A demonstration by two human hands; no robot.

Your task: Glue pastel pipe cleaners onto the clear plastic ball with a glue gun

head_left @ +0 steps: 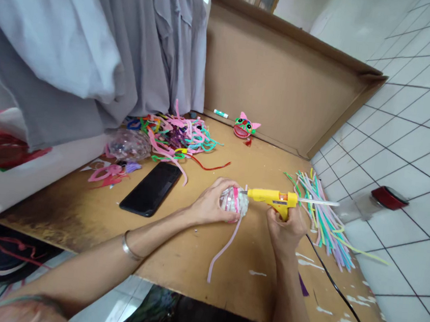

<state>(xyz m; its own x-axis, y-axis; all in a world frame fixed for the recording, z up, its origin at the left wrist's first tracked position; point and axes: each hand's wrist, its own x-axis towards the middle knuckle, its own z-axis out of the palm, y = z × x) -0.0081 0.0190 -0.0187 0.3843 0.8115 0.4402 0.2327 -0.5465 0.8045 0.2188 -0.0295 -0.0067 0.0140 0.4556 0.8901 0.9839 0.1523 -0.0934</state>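
Note:
My left hand [212,202] is wrapped round a clear plastic ball [229,202] with a pink band across it. From the ball a pale lilac pipe cleaner [222,254] hangs down onto the table. My right hand [288,227] grips a yellow hot glue gun [267,196] by its handle. The gun's nozzle meets the ball near the pink band; whether it touches cannot be told. A clear glue stick [320,202] juts from the back of the gun, and a black cord [335,284] runs down to the right.
A black phone [151,188] lies left of my hands, before a tangled heap of pipe cleaners [187,133]. More pipe cleaners [326,221] lie at right, near a red-lidded jar [375,201]. A colourful animal-face ornament [244,127] and a glue tube [220,113] sit by the cardboard wall [274,70].

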